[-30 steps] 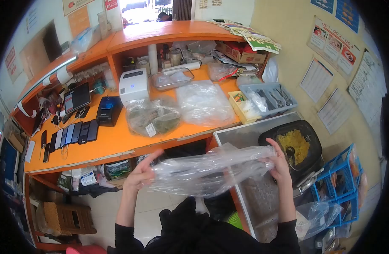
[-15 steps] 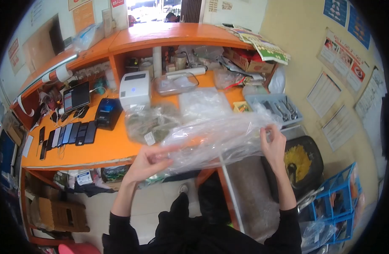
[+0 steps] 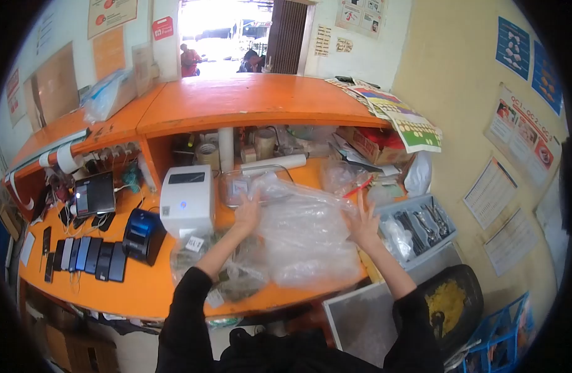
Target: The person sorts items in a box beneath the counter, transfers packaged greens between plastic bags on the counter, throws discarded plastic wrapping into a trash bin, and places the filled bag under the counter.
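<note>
A large clear plastic bag (image 3: 307,239) lies spread over the orange counter. At its upper left corner is my left hand (image 3: 248,213), its fingers bent against the plastic; whether they pinch it is blurred. My right hand (image 3: 363,224) touches the bag's right edge with its fingers spread. To the left, beside the large bag, sits another clear bag (image 3: 236,270) with greenish contents. A glass dish (image 3: 230,186) stands just behind my left hand.
A white printer (image 3: 187,202), a dark blue device (image 3: 144,236) and a row of phones (image 3: 90,255) occupy the left side. At the right are a grey cutlery tray (image 3: 416,230) and a black tub (image 3: 451,304) of yellow food. Two people are beyond the raised counter.
Both hands moved forward with the bag, from the counter's front edge onto the counter. The bag now lies flatter, and my right hand's fingers have spread. The view has tilted up.
</note>
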{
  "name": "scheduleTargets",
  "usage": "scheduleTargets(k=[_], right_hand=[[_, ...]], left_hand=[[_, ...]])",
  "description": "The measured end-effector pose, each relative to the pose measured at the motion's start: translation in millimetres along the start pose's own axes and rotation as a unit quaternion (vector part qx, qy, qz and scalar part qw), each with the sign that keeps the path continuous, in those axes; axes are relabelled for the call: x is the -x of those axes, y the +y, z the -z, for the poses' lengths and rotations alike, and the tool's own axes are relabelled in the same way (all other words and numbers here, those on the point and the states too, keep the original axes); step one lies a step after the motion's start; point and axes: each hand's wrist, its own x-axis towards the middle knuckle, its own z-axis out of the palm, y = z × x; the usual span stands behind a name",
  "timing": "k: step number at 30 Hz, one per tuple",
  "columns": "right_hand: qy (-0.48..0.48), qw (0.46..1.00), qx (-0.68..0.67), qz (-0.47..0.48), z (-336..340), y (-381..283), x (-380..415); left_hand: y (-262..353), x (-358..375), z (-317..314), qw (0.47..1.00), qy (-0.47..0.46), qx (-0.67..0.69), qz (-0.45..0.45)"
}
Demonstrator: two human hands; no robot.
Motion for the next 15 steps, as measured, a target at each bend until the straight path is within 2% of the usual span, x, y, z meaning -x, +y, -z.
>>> scheduleTargets(k=[1, 2, 3, 5, 6, 7, 9, 10, 12, 14, 15], right_hand=[[0.046, 0.999, 0.004, 0.02, 30.0, -5.1, 2.1], [0.096, 0.995, 0.008, 0.042, 46.3, -13.5, -6.0], [0.142, 0.988, -0.009, 0.062, 42.9, -30.0, -16.4], [0.213, 0.97, -0.054, 0.104, 30.4, -65.2, -17.9], [0.056, 0.969, -0.204, 0.124, 0.7, -80.3, -31.1], [-0.107, 0.922, -0.345, 0.138, -48.1, -102.6, -51.5], [-0.271, 0.89, -0.336, 0.147, -79.5, -124.4, -54.8], [-0.266, 0.931, -0.197, 0.152, -80.4, -122.6, -53.1], [-0.34, 0.917, -0.129, 0.163, -93.4, -106.7, -71.9], [-0.339, 0.914, -0.163, 0.15, -70.4, -104.2, -80.2], [-0.327, 0.908, -0.187, 0.182, -75.4, -99.5, -85.4]], left_hand=[[-3.7, 1.0, 2.8, 0.999, -0.02, 0.029, -0.005], [-14.2, -9.7, -10.8, 0.997, -0.023, 0.042, -0.066], [-29.2, -19.6, -31.7, 0.99, -0.031, 0.052, -0.124], [-29.5, -12.4, -32.0, 0.978, -0.022, 0.123, -0.168], [-15.0, -6.4, -33.7, 0.971, 0.001, 0.182, -0.155], [-3.4, -2.9, -30.2, 0.961, 0.024, 0.238, -0.14], [-16.4, -16.8, -39.9, 0.957, -0.146, 0.166, -0.187], [-19.6, -12.8, -35.5, 0.961, -0.143, 0.173, -0.164], [-13.1, 4.5, -0.2, 0.968, -0.125, 0.184, -0.119], [-10.3, 32.3, 64.8, 0.983, -0.059, 0.081, -0.15], [-12.3, 48.9, 91.5, 0.98, -0.032, 0.105, -0.164]])
